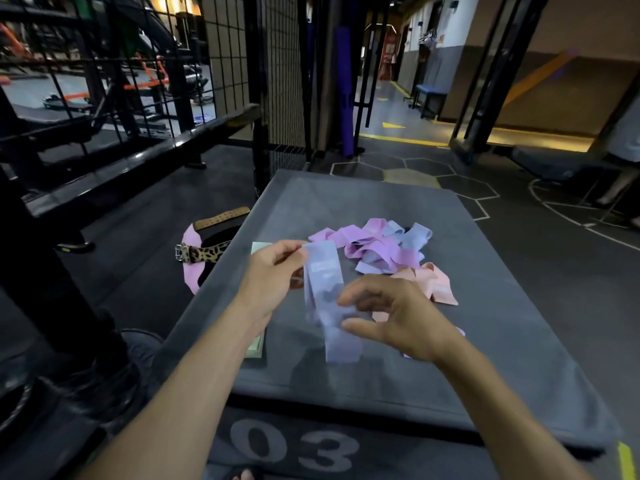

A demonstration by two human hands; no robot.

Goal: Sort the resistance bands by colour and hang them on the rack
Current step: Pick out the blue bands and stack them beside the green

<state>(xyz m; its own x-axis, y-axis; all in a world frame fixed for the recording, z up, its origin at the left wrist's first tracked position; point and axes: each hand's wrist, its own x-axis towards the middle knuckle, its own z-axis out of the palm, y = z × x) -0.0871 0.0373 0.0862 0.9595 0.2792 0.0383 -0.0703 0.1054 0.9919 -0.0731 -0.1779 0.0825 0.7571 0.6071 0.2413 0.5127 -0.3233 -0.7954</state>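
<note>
Sorting bands on the grey padded box (485, 341), still early by the look of it. Left hand (273, 275) pinching the top of a pale blue band (327, 299) between thumb and fingertips, letting it dangle over the pad. Right hand (398, 320) hovering just beside the lower part, fingers spread and loosely curved, not gripping anything yet. Rest sitting in a tangled pile (377, 244) further back: purple and blue mixed up, peach band (429, 280) at the near edge.

Risks, guessing here: blurry, floppy band probably slipping out of that light pinch, or dragging neighbours along. Also mistaking blue for purple under this dim lighting. No obvious hanging rack spotted yet.
</note>
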